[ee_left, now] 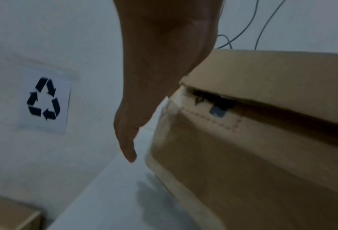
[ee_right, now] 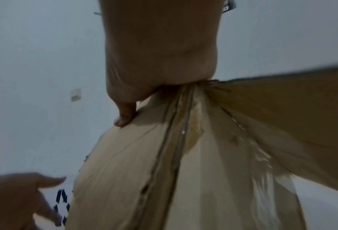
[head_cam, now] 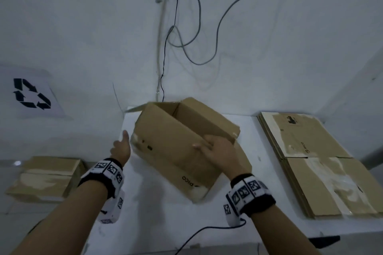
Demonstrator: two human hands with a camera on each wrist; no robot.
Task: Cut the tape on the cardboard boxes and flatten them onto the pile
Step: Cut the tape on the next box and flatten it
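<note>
While both forearms reach out over the white worktop (head_cam: 259,203), each wearing a wrist band (head_cam: 247,194) with black-and-white markers, a black cable (head_cam: 199,236) trails across the near edge below the right one. Just beyond the bands, the open box (head_cam: 182,147) stands tilted on the worktop, its open end turned up and away and its flaps loose. The right hand (head_cam: 219,151) holds the box at its upper near edge: its grip is closed on the cardboard, the thumb lying on the outer face while the fingers go over the edge and out of sight. In the right wrist view, peeling clear tape (ee_right: 262,179) hangs along the seam beneath that hand. Left of the box, the left hand (head_cam: 121,148) is beside the lower corner, fingers straight and relaxed, its grip released; whether it touches the cardboard I cannot tell. The left wrist view shows that corner wrapped in clear tape, with a dark slot just past it.

Right of the box, on the same worktop, lies the pile of flattened boxes (head_cam: 315,161), taped patches on its top sheet. Left of the box and lower than the worktop sits a closed taped box (head_cam: 45,178). Farther left of the box, a recycling sign (head_cam: 31,93) is fixed to the white wall, and behind the box grey and black cables (head_cam: 186,37) hang down the wall.
</note>
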